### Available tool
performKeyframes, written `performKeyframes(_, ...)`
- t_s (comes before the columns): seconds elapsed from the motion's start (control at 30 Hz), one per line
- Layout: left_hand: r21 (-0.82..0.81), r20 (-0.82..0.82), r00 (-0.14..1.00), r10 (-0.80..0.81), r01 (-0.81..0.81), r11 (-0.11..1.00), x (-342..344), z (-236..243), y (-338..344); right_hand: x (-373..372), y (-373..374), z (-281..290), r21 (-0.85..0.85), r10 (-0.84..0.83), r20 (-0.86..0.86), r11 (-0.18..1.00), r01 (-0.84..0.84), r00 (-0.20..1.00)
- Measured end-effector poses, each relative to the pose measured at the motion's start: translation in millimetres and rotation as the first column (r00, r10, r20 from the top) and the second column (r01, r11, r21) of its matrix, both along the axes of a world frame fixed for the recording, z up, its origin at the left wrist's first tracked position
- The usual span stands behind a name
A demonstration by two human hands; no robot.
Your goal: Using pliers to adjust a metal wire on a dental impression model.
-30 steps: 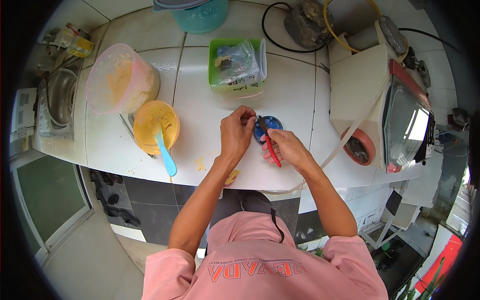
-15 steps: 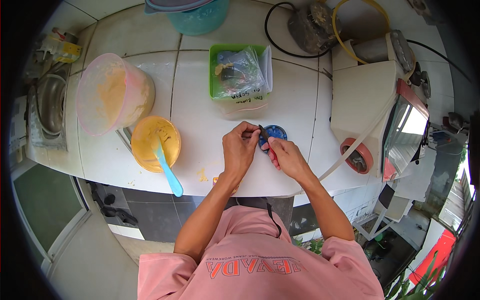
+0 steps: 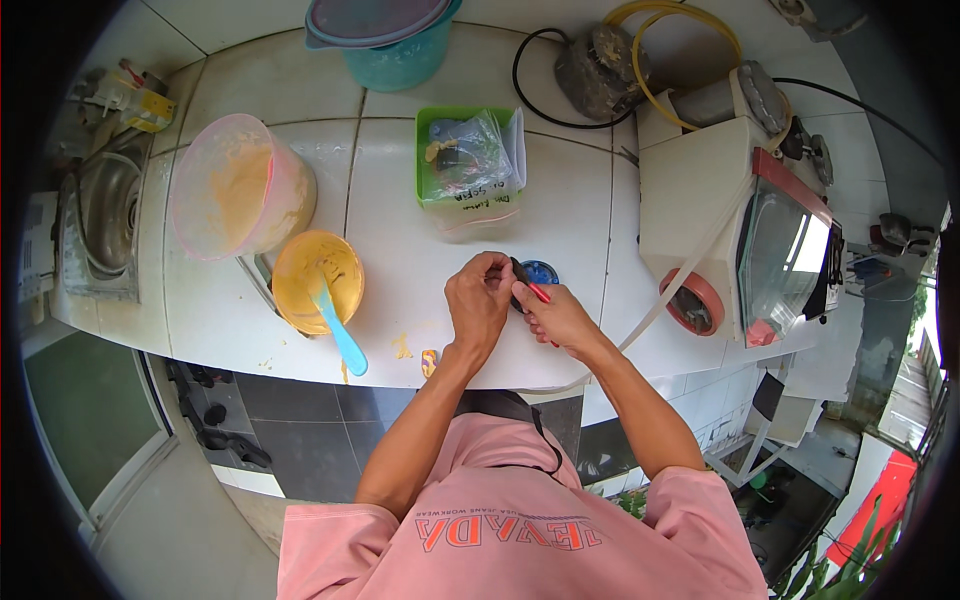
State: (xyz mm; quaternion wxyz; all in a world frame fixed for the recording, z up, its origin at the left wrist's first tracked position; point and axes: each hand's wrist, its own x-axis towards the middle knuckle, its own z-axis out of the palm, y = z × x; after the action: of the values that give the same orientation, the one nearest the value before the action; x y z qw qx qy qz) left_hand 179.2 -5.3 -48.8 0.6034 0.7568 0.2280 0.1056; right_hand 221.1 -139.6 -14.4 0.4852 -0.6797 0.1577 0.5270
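In my right hand (image 3: 558, 318) is a red-handled tool (image 3: 541, 292) with a dark, flat end; its exact kind is not clear. My left hand (image 3: 480, 302) is pinched closed beside that dark end, and whatever its fingertips hold is too small to make out. Both hands meet above the counter, close together. Just beyond them lies a round blue dish (image 3: 542, 272), partly covered by the tool and my right hand.
A green bin (image 3: 424, 190) with plastic bags stands beyond my hands. To the left are a yellow-smeared bowl (image 3: 350, 262) with a light-blue spatula (image 3: 342, 335) and a large pink-rimmed tub (image 3: 292, 190). A cream machine (image 3: 692, 205) with a hose occupies the right; a lidded teal container (image 3: 400, 65) is at the back.
The view has shifted a little, so the counter items sit differently in the picture. Both hands stay close together, with the red-handled tool still in my right hand at my left fingertips.
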Motion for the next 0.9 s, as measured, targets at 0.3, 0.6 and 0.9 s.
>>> performKeyframes(0.3, -0.405, 0.034, 0.996, 0.08, -0.06, 0.913, -16.9, 49.8, 0.7, -31.5, 5.7, 57.5, -0.309, 0.322, 0.774, 0.944, -0.119, 0.544)
performKeyframes(0.6, -0.66, 0.208, 0.968, 0.142, 0.032, 0.751, -72.0, 150.8, -3.1, -73.3, -9.7, 142.7, -0.243, 0.265, 0.942, 0.962, -0.125, 0.207)
performKeyframes(0.9, -0.576, 0.326, 0.941, 0.091, 0.121, 0.809, -104.7, 180.6, -17.8, -103.9, -29.7, 166.7, -0.241, 0.248, 0.967, 0.965, -0.105, 0.054)
